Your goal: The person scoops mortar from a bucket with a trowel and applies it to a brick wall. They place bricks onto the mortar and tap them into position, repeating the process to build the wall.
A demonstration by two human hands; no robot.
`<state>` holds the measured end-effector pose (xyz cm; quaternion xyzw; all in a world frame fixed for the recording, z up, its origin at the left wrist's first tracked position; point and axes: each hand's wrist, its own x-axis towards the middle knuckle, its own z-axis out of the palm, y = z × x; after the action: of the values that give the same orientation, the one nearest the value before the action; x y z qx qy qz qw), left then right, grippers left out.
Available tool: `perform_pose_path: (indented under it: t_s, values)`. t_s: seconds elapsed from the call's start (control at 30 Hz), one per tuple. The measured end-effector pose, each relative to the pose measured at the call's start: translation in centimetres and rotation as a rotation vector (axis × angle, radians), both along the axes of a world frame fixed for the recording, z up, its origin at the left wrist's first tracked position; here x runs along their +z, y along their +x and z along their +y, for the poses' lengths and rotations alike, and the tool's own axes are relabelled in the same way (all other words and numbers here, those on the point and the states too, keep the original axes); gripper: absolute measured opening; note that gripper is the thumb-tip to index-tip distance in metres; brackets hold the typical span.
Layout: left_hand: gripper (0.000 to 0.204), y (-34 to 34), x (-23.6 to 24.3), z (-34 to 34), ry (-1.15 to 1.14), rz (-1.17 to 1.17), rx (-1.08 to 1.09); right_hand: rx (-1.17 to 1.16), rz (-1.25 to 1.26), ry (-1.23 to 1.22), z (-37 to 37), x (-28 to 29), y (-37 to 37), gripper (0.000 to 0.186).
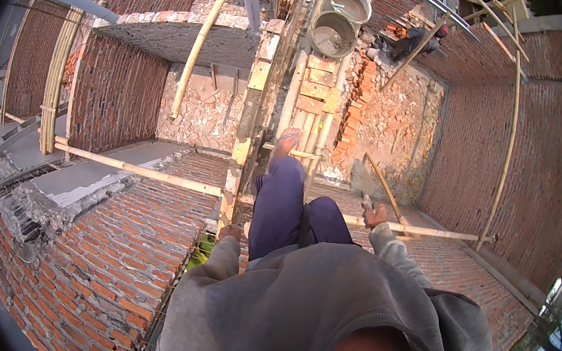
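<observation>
My right hand [374, 214] is closed round the handle of a trowel [363, 178], whose grey blade points away from me. It is beside a bamboo pole [435, 232] that runs off to the right. My left hand [230, 233] looks curled at the near end of a narrow wall top edged with yellowish boards [243, 151]; what its fingers hold, if anything, is too small to make out. One of my feet [286, 141], in a sandal, stands on a walkway of bamboo poles [302, 122] ahead.
Two mortar buckets [333, 34] stand farther along the walkway, past some planks [320, 86]. Stacked bricks [351, 121] and rubble lie below on the right, where another person [412, 43] bends. Brick walls [113, 91] drop away on both sides; a bamboo pole [147, 172] crosses at left.
</observation>
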<state>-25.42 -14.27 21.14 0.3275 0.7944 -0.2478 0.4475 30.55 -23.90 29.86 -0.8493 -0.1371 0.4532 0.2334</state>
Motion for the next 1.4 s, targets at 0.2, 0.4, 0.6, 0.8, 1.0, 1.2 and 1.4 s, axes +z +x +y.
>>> perform_pose_path:
  t_s: [0.2,0.4,0.6,0.8,1.0,1.2,1.4]
  values:
    - [0.035,-1.3,-2.6,1.6,0.029,-0.037,-0.7,0.071,-0.357,0.014,-14.1,-3.9,0.1,0.047]
    - [0.048,3.8,-1.3,11.8,0.337,-0.103,-0.32,-0.13,-0.37,0.004,-21.7,-2.1,-4.1,0.048]
    - [0.045,7.1,-1.1,13.5,0.347,-0.129,-0.221,-0.202,-0.263,-0.328,-27.5,-0.1,-10.7,0.041]
    - [0.037,6.1,0.8,9.2,0.141,-0.196,-0.395,-0.366,-0.311,-0.047,-28.1,3.3,-14.9,0.038]
    - [0.04,1.8,0.8,9.8,0.095,-0.228,-0.574,-0.393,-0.287,-0.168,-27.2,0.3,-18.0,0.048]
    - [0.034,-1.4,2.3,14.2,-0.017,-0.084,-1.068,-0.396,-0.369,-0.137,-25.8,-4.2,-19.5,0.045]
    - [0.04,1.9,3.5,18.9,0.162,-0.095,-0.376,-0.38,-0.403,-0.183,-22.3,-6.5,-18.0,0.037]
